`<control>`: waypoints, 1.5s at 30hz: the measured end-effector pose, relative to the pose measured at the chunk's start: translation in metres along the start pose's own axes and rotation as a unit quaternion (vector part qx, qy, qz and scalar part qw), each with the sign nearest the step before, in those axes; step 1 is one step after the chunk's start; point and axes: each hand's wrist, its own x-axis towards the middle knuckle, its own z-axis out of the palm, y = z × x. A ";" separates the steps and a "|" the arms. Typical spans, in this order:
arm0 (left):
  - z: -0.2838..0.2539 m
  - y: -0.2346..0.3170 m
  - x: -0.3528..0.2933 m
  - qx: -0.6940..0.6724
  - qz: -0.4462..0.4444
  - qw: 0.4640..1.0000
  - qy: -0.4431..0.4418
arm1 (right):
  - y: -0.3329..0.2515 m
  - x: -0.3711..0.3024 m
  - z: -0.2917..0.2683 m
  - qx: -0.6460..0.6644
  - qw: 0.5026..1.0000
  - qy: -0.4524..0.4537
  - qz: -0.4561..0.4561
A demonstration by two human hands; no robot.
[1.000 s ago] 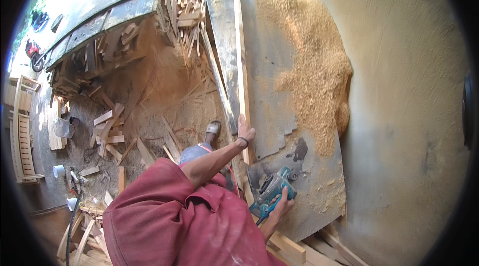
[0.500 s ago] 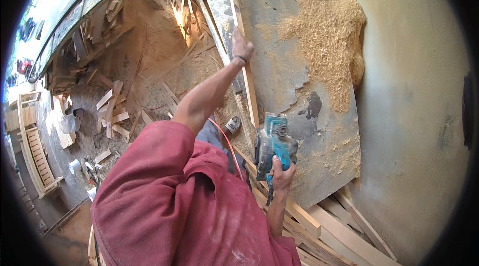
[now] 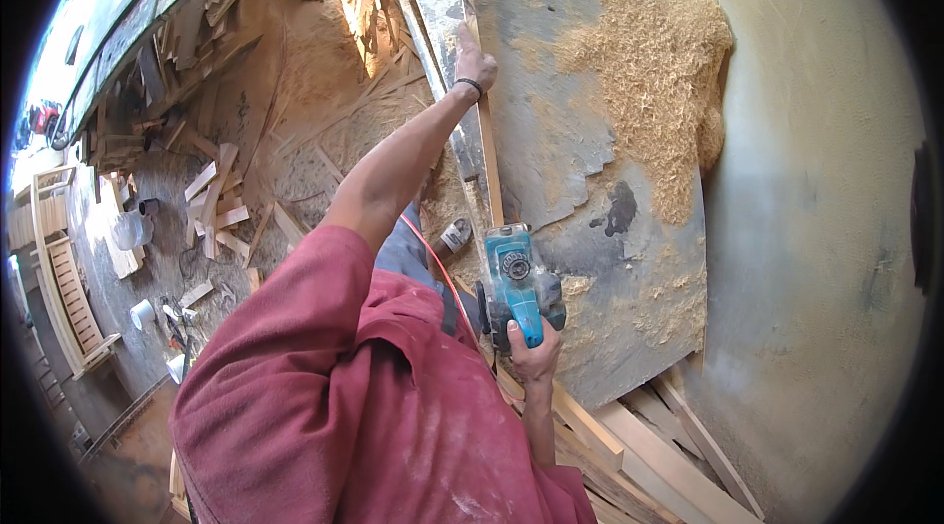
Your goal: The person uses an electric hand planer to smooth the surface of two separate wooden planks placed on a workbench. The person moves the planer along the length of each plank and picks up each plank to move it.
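A long, narrow wooden strip (image 3: pixel 489 165) runs away from me along the left edge of the grey workbench (image 3: pixel 536 145). My left hand (image 3: pixel 474 62) is closed around it toward its far part; some of the fingers are hidden. At the strip's near end sits a teal and black electric planer (image 3: pixel 514 268), lined up with the wood and covering that end. My right hand (image 3: pixel 534 353) is wrapped around the planer's rear handle, thumb on top.
Wood shavings (image 3: pixel 649 72) pile up on the bench's right side, beside a plastered wall (image 3: pixel 796 190). Long boards (image 3: pixel 649 445) lie at the near right. Offcuts (image 3: pixel 221 200) scatter over the floor at left. An orange cord (image 3: pixel 433 254) passes by my leg.
The planer has shifted left and turned straighter, from beside the strip's end onto it. My left hand has moved slightly farther away along the strip.
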 end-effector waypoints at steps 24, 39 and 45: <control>0.015 -0.018 0.013 0.022 0.072 0.997 0.023 | -0.067 0.091 0.033 -0.009 0.999 0.016 -0.047; -0.066 -0.045 0.039 -0.294 -0.081 0.920 -0.247 | -0.156 0.161 0.077 -0.054 0.997 0.038 -0.051; -0.085 -0.056 0.045 -0.352 -0.104 0.897 -0.245 | -0.183 0.199 0.093 -0.035 0.994 0.049 -0.094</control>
